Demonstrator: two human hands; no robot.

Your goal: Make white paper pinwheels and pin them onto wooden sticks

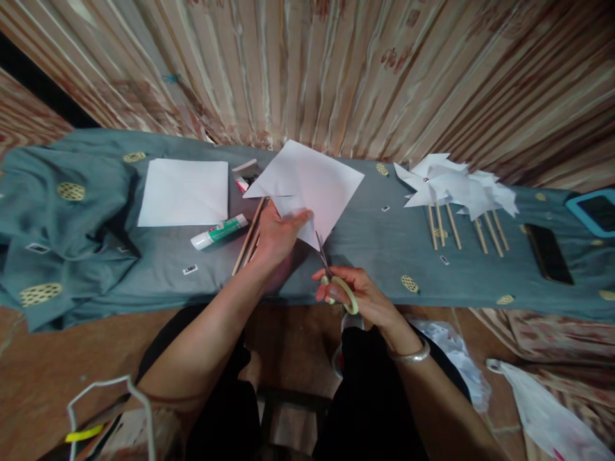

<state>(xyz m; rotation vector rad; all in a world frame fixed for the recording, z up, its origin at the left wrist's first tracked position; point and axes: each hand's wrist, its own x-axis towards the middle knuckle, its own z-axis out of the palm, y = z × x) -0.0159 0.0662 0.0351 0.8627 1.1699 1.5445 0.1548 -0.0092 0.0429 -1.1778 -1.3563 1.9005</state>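
Observation:
My left hand (280, 232) grips a square sheet of white paper (324, 182) near its lower left side, thumb on top. A slit runs into the sheet from its left corner. In my right hand (358, 288) is a pair of scissors (344, 293) with pale yellow-green handles, my fingers through the loops. The blades meet the paper's lower corner. Wooden sticks (248, 243) lie just left of my left hand. Beside them is a green and white glue stick (219, 232). A small open box (246, 174) with dark contents sits behind, partly under the paper.
A stack of white paper (185, 192) lies on the left of the cloth-covered table (375, 237). Several paper pinwheels (437, 179) on sticks lie to the right. Farther right are a black phone (548, 253) and a blue-framed object (596, 211). A curtain (307, 70) hangs behind.

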